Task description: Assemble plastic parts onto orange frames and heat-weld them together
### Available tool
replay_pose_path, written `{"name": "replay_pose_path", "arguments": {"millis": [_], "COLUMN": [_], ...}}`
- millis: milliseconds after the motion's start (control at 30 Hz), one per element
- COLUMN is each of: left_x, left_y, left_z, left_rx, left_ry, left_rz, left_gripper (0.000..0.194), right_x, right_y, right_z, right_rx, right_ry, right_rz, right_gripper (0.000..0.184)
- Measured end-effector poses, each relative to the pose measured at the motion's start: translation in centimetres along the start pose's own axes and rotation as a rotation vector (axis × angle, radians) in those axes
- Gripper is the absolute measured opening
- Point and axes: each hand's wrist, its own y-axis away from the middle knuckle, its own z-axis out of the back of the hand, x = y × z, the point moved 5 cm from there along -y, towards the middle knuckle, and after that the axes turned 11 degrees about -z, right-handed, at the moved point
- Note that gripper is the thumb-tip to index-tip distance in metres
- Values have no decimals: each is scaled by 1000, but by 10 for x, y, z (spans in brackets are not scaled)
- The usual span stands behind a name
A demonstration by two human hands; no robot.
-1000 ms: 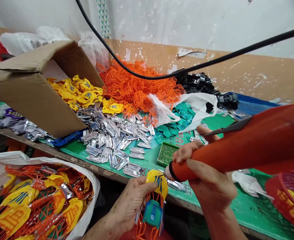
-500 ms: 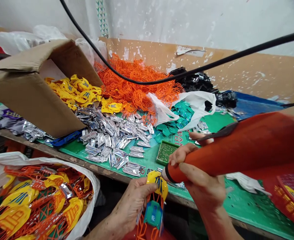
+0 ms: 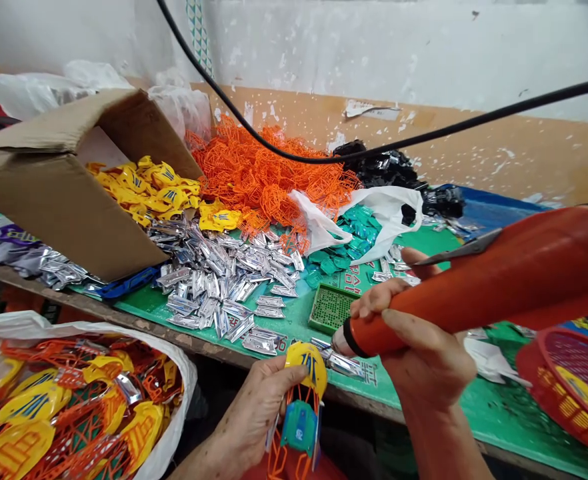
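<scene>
My left hand point(image 3: 254, 417) grips a toy assembly point(image 3: 301, 407) low in the middle: an orange wire-like frame with a yellow cap on top and a teal piece on its front. My right hand point(image 3: 414, 347) is wrapped round the narrow front of a big orange power screwdriver point(image 3: 499, 287). The tool's tip sits just right of the yellow cap, a small gap apart. A black cable point(image 3: 324, 157) loops from the tool across the wall.
On the green mat point(image 3: 424, 393) lie silver parts point(image 3: 224, 280), yellow caps point(image 3: 149, 187) spilling from a cardboard box point(image 3: 64, 193), orange frames point(image 3: 264, 173), teal pieces point(image 3: 354, 230) in a white bag and a small green tray point(image 3: 331, 308). A bag of finished toys point(image 3: 74, 407) sits lower left, a red basket point(image 3: 569, 387) at right.
The screwdriver's tip has drawn back slightly from the yellow cap, and my left hand has lowered the assembly a little. The view shifted slightly.
</scene>
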Motion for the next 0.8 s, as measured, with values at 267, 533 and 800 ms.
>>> {"name": "replay_pose_path", "arguments": {"millis": [267,533,800], "left_x": [-2,-9,-6], "left_y": [0,-1,-3], "left_z": [8,12,-3], "left_rx": [-5,94,336], "left_ry": [163,421,615], "left_rz": [-8,51,145], "left_gripper": [20,28,49], "right_x": [0,2,1], "right_y": [-3,-5,-4], "right_z": [6,2,-7], "right_rx": [-26,-12,197], "right_ry": [-16,-38,-83], "right_rz": [8,5,-44], "right_gripper": [42,47,57]}}
